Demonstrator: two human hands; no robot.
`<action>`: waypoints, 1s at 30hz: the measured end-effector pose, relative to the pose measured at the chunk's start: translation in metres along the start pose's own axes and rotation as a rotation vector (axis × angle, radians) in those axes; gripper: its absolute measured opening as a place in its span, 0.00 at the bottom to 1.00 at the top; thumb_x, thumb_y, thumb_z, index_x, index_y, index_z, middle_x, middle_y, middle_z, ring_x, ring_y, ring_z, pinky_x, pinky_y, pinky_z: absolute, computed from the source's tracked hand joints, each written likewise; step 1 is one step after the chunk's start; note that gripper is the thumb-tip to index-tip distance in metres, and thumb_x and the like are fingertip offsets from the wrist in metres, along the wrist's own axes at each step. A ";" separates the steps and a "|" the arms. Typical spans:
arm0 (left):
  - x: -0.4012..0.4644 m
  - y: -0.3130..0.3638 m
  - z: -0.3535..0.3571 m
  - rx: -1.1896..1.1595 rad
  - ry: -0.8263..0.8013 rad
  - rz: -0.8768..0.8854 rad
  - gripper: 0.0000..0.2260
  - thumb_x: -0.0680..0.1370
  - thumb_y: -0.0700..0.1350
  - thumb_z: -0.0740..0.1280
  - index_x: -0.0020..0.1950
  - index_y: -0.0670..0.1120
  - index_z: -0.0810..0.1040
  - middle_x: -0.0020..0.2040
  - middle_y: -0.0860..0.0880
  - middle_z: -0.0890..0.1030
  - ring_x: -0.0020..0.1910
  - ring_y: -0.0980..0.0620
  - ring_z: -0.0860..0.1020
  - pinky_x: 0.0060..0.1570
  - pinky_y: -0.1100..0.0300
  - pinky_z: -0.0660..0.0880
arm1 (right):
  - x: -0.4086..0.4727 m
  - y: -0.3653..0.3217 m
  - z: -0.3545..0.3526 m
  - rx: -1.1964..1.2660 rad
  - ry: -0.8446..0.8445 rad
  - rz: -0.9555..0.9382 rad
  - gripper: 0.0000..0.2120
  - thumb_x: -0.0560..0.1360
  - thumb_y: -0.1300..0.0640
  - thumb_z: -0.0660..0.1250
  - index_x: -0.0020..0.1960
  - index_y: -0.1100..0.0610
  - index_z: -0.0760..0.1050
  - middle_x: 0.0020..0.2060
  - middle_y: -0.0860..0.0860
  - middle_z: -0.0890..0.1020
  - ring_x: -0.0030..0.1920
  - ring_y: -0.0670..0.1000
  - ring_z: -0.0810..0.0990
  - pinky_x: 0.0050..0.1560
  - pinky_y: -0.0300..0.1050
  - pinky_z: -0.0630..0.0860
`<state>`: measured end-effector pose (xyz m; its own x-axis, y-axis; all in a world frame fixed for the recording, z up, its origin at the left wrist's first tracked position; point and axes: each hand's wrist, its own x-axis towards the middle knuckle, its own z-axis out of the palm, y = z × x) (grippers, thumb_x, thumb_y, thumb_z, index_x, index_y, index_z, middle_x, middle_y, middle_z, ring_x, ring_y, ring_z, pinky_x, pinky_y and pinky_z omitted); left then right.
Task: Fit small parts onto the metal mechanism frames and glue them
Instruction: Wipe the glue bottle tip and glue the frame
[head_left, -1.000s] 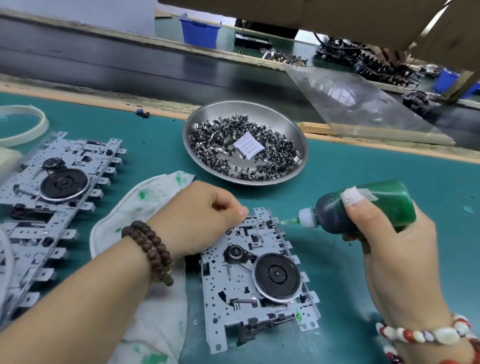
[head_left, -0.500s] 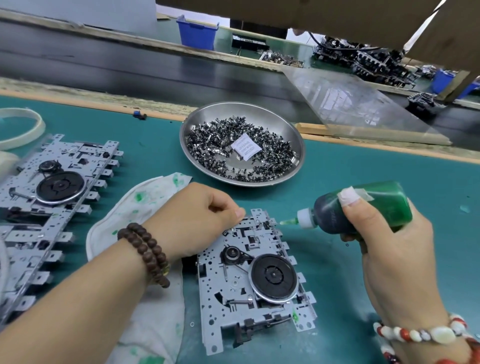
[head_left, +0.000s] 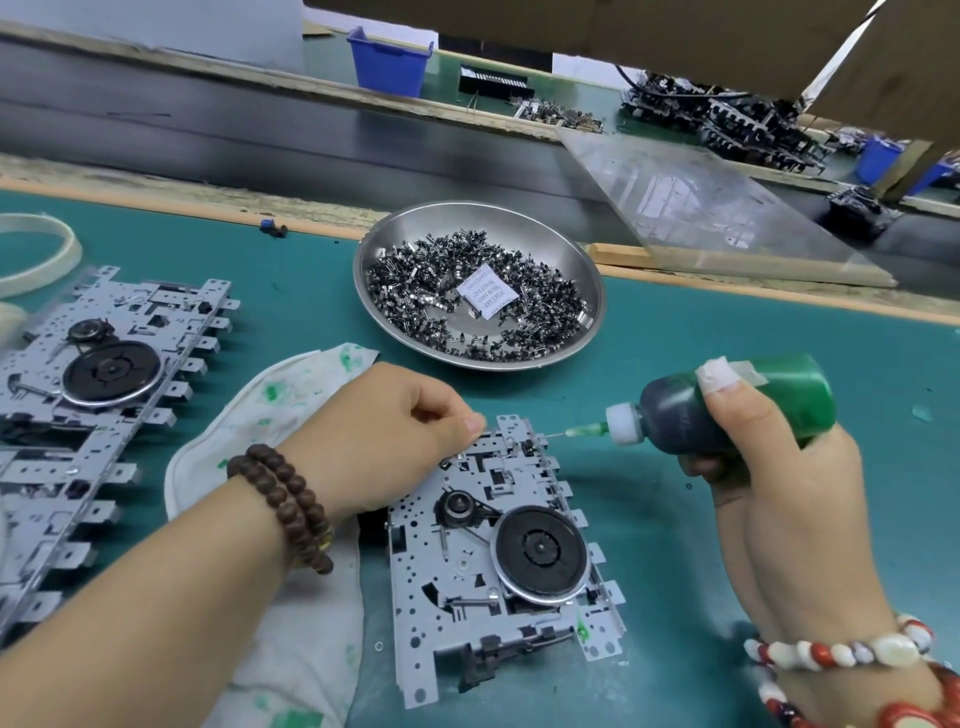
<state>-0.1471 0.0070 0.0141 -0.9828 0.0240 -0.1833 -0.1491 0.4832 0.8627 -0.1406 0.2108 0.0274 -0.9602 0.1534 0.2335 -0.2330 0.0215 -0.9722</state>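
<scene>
Left hand (head_left: 384, 441), fingers curled, pins far corner of metal frame (head_left: 498, 561) steady. Right hand (head_left: 769, 467) grips glue bottle (head_left: 727, 402); nozzle level at frame's far-right edge, likely for dosing.

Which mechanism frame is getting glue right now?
The single frame lying between the hands: the left hand holds its top edge, and the green glue bottle points its nozzle there. The frames at left lie untouched.
</scene>
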 end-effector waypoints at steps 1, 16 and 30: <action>0.000 0.000 0.000 0.002 0.000 0.004 0.09 0.74 0.50 0.67 0.37 0.48 0.82 0.37 0.48 0.84 0.33 0.56 0.76 0.43 0.61 0.75 | 0.001 0.000 0.000 0.043 0.007 0.031 0.04 0.65 0.50 0.70 0.32 0.46 0.81 0.28 0.42 0.79 0.30 0.41 0.74 0.28 0.33 0.69; -0.001 0.000 0.007 0.120 0.013 0.158 0.06 0.73 0.51 0.66 0.38 0.53 0.81 0.37 0.54 0.83 0.39 0.56 0.79 0.45 0.62 0.75 | 0.010 0.001 -0.002 0.416 0.032 0.531 0.07 0.62 0.49 0.69 0.36 0.51 0.78 0.29 0.48 0.79 0.22 0.42 0.71 0.24 0.31 0.71; -0.007 -0.004 -0.006 0.480 0.540 0.287 0.08 0.75 0.50 0.62 0.50 0.54 0.79 0.47 0.55 0.73 0.52 0.50 0.70 0.51 0.54 0.65 | 0.008 0.016 -0.009 -0.057 -0.177 0.183 0.16 0.71 0.51 0.65 0.58 0.46 0.69 0.51 0.44 0.82 0.50 0.39 0.79 0.50 0.33 0.74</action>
<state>-0.1404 -0.0002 0.0147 -0.9112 -0.1649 0.3775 0.0614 0.8517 0.5204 -0.1511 0.2209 0.0137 -0.9987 -0.0154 0.0481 -0.0490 0.0660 -0.9966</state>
